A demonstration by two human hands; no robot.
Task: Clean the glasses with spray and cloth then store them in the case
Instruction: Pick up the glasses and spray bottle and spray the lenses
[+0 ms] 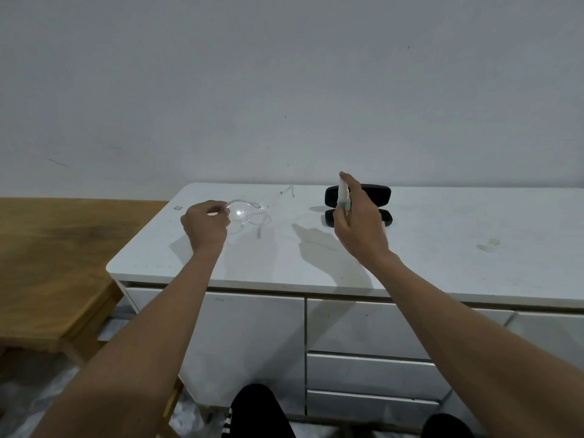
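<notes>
L hand (205, 224) pinching glasses (245, 213), R hand (360, 222) gripping upright spray (343, 197)

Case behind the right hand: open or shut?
Open. The black case lies on the white cabinet with both halves spread apart, showing above and below the right hand, which grips the spray.

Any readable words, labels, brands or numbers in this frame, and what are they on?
None can be read.
Spray bottle in the right hand: coloured label with a red mark, too blurred and partly hidden by fingers.
Black glasses case: no visible text.
Cabinet drawer front: faint mark, illegible.
</notes>
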